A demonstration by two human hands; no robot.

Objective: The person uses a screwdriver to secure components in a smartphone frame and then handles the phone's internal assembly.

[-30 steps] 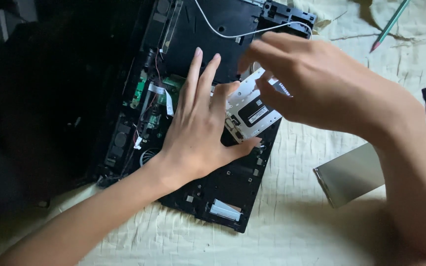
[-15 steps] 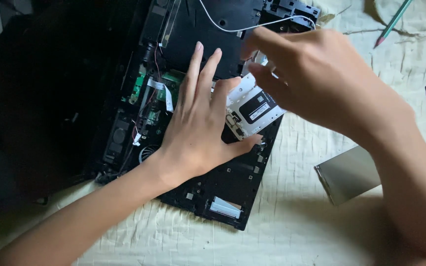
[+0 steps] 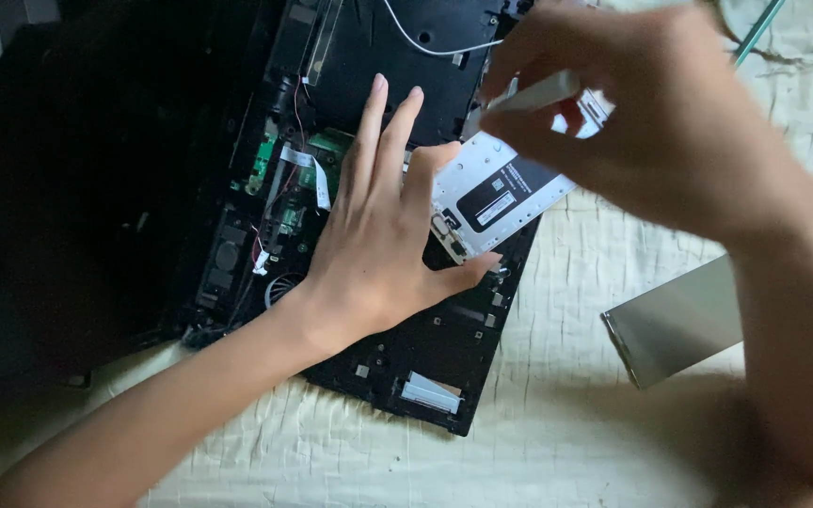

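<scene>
From my remote seat I see the left hand (image 3: 378,254) lying flat on the opened laptop chassis (image 3: 425,348), fingers spread wide and straight, gripping nothing; its fingertips (image 3: 377,89) point up toward the dark upper panel, and its thumb runs along the lower edge of the silver drive caddy (image 3: 496,193), touching it; the caddy sits tilted at the chassis's right edge, just beside the left hand's index finger, with a black label on its face. The right hand (image 3: 670,141) hovers over the caddy's upper end, blurred; its fingers are curled narrow around a pale, slim tool (image 3: 538,94) pinched between thumb and forefinger; I cannot tell whether the tool's tip meets the caddy. Green circuit boards (image 3: 284,179) and ribbon cables lie left of the left hand's fingers; a white wire (image 3: 425,42) loops across the top panel. A grey metal plate (image 3: 679,320) rests on the pale quilted cloth (image 3: 557,414), well apart from the chassis, beneath the right forearm.
</scene>
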